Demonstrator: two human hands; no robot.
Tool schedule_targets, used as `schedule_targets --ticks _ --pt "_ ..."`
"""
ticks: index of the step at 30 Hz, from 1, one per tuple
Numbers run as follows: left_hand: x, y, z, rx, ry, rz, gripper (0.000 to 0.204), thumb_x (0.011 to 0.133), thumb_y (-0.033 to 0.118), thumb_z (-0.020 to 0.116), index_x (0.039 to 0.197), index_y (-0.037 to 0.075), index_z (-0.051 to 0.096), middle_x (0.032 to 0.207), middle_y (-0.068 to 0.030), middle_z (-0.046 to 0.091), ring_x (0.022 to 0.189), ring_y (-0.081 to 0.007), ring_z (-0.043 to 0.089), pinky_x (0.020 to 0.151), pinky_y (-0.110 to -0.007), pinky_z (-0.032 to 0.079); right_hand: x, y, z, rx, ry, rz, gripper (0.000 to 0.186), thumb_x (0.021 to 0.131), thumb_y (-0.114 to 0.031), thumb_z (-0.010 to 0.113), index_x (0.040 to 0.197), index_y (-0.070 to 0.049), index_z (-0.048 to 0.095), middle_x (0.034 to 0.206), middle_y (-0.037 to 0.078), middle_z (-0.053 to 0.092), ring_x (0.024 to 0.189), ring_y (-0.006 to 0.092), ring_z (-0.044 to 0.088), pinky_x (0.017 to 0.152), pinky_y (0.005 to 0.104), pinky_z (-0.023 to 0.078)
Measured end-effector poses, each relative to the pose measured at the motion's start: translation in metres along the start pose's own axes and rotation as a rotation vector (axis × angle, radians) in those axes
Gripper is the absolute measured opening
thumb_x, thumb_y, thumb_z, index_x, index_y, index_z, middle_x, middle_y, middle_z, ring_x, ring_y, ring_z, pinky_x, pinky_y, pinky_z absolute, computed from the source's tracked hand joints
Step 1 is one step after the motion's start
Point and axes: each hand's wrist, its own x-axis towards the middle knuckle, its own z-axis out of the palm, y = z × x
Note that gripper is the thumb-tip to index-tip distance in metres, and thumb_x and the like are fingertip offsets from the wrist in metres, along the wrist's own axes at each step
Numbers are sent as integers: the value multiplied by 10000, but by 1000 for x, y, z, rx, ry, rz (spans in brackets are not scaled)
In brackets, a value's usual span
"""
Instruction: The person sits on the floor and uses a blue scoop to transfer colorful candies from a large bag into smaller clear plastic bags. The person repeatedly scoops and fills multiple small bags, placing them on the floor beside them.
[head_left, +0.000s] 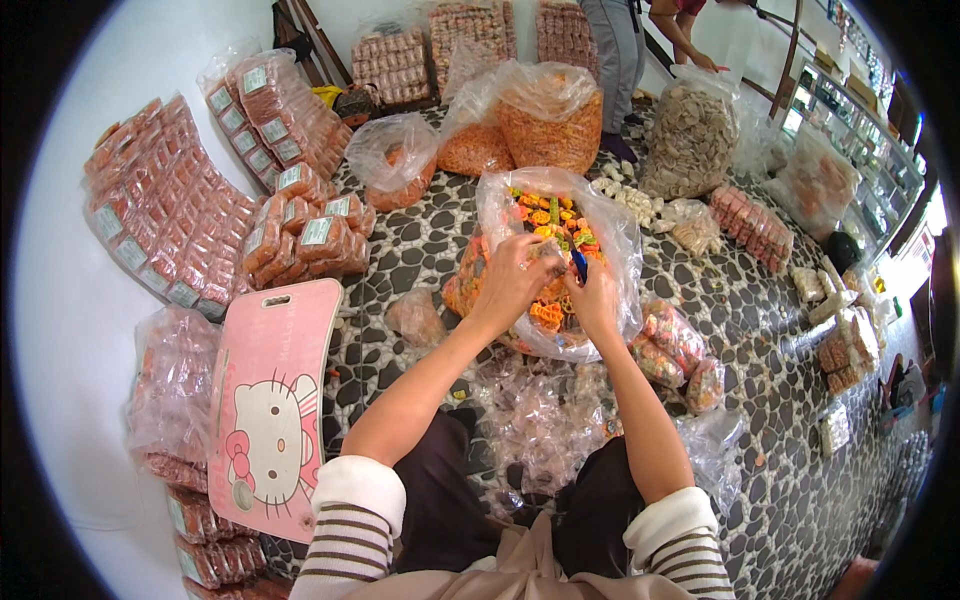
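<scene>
Between my knees and the far bags stands a large clear plastic bag [622, 235], its mouth spread open, holding orange, yellow and green snack pieces [548, 314]. Both my hands are over its mouth, close together. My left hand [515, 282] has its fingers curled together at what looks like a bit of clear plastic, too small to name surely. My right hand [596, 300] is closed on a small blue object [580, 262], partly covered by the fingers. Crumpled clear plastic bags [545, 420] lie on the floor between my legs.
Left of me a pink cutting board [275, 400] leans by stacked packs of reddish snacks [165, 215]. Small filled packs [680, 345] lie at right. Farther off stand big snack bags [550, 115], a sack of greyish chips [690, 135], and another person's legs [613, 60].
</scene>
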Motion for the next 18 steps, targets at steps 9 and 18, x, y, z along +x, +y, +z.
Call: schedule_targets --ticks 9,18 --pt "5 -2 -15 76 -156 97 273 748 249 643 981 126 572 1011 -60 469 978 -247 466 851 -447 370 -5 -6 -8 -233 5 -183 209 739 -123 603 844 4 473 810 173 577 821 337 537 674 419 438" --pt "-5 -8 -18 -63 -265 122 314 744 208 649 1042 144 569 1019 -62 456 975 -245 465 861 -382 380 -4 -8 -10 -172 -26 -323 208 741 -85 604 883 33 508 819 196 560 818 347 527 686 428 435"
